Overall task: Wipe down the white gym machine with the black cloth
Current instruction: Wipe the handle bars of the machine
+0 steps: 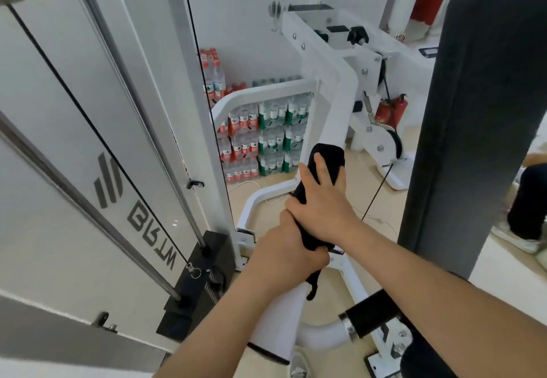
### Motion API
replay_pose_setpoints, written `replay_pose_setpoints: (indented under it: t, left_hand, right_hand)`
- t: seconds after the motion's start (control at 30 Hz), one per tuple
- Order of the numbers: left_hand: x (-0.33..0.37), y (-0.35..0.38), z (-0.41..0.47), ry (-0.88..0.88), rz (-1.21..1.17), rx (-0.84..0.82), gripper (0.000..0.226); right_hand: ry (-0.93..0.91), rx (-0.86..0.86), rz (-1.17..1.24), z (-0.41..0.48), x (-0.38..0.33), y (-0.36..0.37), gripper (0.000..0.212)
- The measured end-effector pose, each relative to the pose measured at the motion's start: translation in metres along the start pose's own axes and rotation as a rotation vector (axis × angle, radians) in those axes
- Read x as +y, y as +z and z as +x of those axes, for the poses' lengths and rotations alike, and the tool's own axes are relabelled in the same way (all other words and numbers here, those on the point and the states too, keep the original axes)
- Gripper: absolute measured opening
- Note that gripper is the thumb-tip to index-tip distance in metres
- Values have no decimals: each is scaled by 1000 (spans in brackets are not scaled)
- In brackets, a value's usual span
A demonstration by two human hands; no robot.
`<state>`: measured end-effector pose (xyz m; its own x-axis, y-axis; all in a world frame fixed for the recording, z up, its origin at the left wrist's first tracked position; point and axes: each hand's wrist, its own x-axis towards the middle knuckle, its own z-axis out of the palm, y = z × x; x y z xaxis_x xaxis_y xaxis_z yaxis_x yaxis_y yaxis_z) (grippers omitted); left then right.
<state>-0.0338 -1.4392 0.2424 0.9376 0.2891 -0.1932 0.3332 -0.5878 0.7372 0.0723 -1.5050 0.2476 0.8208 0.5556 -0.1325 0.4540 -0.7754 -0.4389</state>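
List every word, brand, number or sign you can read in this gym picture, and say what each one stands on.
"BRTM", roughly; the grey letters run sideways, seem mirrored and are uncertain, below a striped logo: frosted panel.
Labels on the stacked water bottles: too small to read.
Labels on the red fire extinguishers: blurred.
Small dark plate at far right: unreadable.

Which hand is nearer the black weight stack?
Left. The left hand grips the black cloth just beside the weight stack; the right hand holds it farther up the bar.

Head camera, looking forward-down, close over machine arm (334, 105).
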Motion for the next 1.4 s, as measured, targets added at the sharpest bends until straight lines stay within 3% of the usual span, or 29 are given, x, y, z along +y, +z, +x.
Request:
replay_pose_setpoints:
  t: [0.2,0.43,0.73,0.83,1.0,1.23,1.4]
  left_hand:
    - [20,-2,95,17,-142,-18,54]
    - [54,1,234,25,-173,-13,62]
    - [87,-6,343,37,-204,-58,65]
    - [85,-5,341,42,-229,-59,66]
    - [73,-5,292,57,-214,-54,86]
    - [44,-5,182,72,-231,-71,65]
    - [14,-4,89,90,-277,-115,77]
  right_hand:
    - [15,78,-69,91,29,-28,87]
    - [57,160,-37,214,73,-70,87]
    - [95,265,211,312,107,-107,93]
    - [135,266,284,303,103,-107,95]
    - [184,223,287,260,90,-90,84]
    - [227,183,392,159,58,-52,84]
    - [221,123,352,78,31,-19,88]
